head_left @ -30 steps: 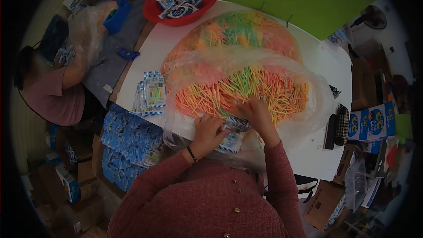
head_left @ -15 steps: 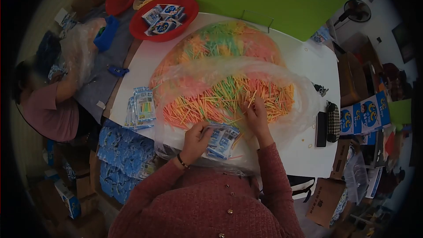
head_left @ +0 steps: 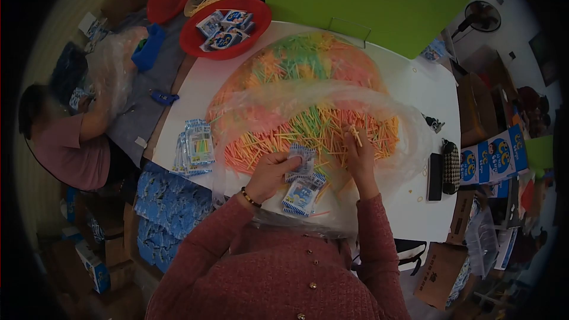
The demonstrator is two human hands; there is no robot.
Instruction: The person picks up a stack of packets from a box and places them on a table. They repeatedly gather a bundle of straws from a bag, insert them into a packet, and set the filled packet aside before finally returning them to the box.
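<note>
My left hand (head_left: 271, 173) is closed on a small clear packet with blue markings (head_left: 302, 162). Just below that packet, other blue and white packets (head_left: 300, 194) lie on the plastic near the table's front edge. My right hand (head_left: 360, 155) pinches a few pale sticks (head_left: 355, 135) over the heap. Colored sticks (head_left: 278, 142), pink, orange, yellow and green, fill a large clear plastic bag (head_left: 272, 93) that lies open in front of me. To the left, filled packets (head_left: 200, 142) form a small stack on the white table (head_left: 436, 208).
A red bowl (head_left: 256, 29) of packets stands at the back left, near a green panel (head_left: 367, 0). At left a co-worker (head_left: 74, 142) sits by a blue container (head_left: 148, 48). A black case (head_left: 450, 166) lies right; blue packets (head_left: 163, 207) fill a box below left.
My left hand has lifted one packet away from those on the table. My right hand, still pinching sticks, has shifted slightly right. The whole view has shifted a little.
</note>
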